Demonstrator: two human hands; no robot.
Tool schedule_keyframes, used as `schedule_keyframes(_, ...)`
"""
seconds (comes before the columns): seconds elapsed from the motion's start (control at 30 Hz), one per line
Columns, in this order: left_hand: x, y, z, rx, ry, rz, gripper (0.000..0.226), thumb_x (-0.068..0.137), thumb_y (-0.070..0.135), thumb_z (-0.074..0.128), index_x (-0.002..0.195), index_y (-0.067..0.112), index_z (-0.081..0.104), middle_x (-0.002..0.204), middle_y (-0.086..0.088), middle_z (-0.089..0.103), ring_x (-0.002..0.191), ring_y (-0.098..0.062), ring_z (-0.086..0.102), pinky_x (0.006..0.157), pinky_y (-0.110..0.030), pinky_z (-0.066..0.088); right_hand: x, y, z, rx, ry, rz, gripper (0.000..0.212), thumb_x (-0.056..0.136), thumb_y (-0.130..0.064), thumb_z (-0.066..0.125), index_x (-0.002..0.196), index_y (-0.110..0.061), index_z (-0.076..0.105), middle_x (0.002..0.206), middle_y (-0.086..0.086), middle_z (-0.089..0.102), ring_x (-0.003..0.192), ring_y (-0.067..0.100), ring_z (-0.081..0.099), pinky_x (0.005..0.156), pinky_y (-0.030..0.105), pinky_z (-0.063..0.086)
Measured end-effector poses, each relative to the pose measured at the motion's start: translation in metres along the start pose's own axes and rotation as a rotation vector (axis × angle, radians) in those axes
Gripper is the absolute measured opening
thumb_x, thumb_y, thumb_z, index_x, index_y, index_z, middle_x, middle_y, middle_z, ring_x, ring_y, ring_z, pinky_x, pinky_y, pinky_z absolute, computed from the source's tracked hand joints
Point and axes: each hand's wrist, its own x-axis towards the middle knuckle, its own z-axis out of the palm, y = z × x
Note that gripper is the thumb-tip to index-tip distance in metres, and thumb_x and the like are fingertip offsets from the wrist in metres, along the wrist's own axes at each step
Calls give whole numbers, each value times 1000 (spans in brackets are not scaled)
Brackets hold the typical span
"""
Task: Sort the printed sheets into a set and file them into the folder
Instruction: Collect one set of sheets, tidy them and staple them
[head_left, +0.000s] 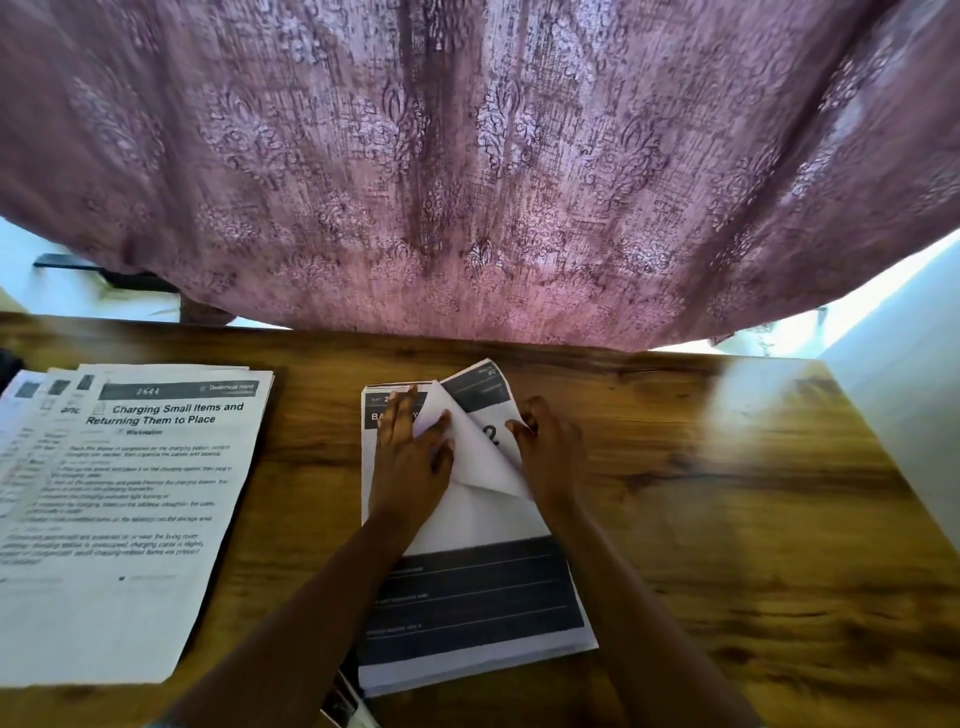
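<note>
A stack of printed sheets (470, 597) with dark header and footer bands lies in the middle of the wooden table (727, 493). Its top sheet (483, 462) is lifted and curled over from the upper right corner, showing a white back. My left hand (410, 462) lies on the stack's upper left with fingers spread, thumb against the curled sheet. My right hand (550, 447) holds the curled sheet's right edge with bent fingers. A second pile of printed sheets (124, 514), fanned at its top left and headed "Charging Small Items and Returning Them to Place", lies at the left. No folder is plainly visible.
A purple patterned curtain (478, 166) hangs over the table's far edge. Bright window light shows at both lower sides of it. A dark object (343, 701) pokes out under the centre stack's near left corner. A white wall (914, 384) stands at the right.
</note>
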Motion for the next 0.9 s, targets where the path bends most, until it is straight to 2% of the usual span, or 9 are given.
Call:
schedule_keyframes(0.1,0,-1,0,-12,-17,-8,40,95,25,57,135,22,55,158,-11,23,146,-33,13,114,-38,7,-3,4,0,-271,-72,-190,28,95,-25,55,120,-12,59,110,9,66,92,20,64,76,25,48)
schedule_keyframes(0.2,-2,4,-3,-90,-38,-4,52,98,47,36,139,19,50,156,-11,29,146,-28,19,118,-41,13,-1,18,12,-495,60,-483,63,67,-16,84,125,-9,60,120,19,64,109,34,63,87,42,52)
schedule_keyframes(0.27,-3,10,-7,-226,-12,-45,70,94,61,21,145,16,38,154,-9,32,144,-24,24,119,-43,19,1,20,16,-566,87,-637,65,79,-21,70,138,-14,44,137,23,50,128,41,45,104,53,35)
schedule_keyframes(0.37,-5,14,-12,-401,41,-62,70,92,58,27,150,18,24,154,-7,33,142,-22,30,115,-46,29,3,20,15,-599,98,-752,58,91,-34,39,147,-22,26,151,23,28,141,42,18,114,56,10)
schedule_keyframes(0.53,-2,9,-12,-475,41,-94,75,89,66,38,148,31,8,155,-9,30,141,-25,32,113,-45,33,-1,24,19,-599,-84,-817,66,94,-46,44,150,-30,13,157,19,9,144,40,3,114,61,11)
schedule_keyframes(0.63,0,0,-8,-385,4,-66,60,94,37,52,148,23,30,155,-9,30,141,-28,32,112,-47,34,-4,21,19,-328,-259,-643,60,96,-55,21,150,-29,17,158,13,9,146,29,3,117,52,11)
schedule_keyframes(0.73,-1,-7,2,-140,-9,5,44,91,11,61,134,18,56,157,-9,26,145,-31,23,114,-46,32,-7,8,4,297,-215,-131,52,98,-38,42,144,-15,35,142,6,43,130,18,42,112,38,33)
schedule_keyframes(0.8,-1,-4,3,-126,-8,-7,42,91,10,60,132,17,58,157,-7,24,146,-30,19,117,-45,26,0,3,-8,603,-132,243,47,98,-28,49,140,-11,39,132,0,49,123,14,46,105,31,38)
schedule_keyframes(0.9,0,-2,0,-82,-38,-1,41,96,19,54,137,17,52,158,-5,22,147,-26,15,120,-43,16,27,8,-17,814,-138,541,33,98,-19,47,130,-8,45,118,9,61,105,24,61,87,34,49)
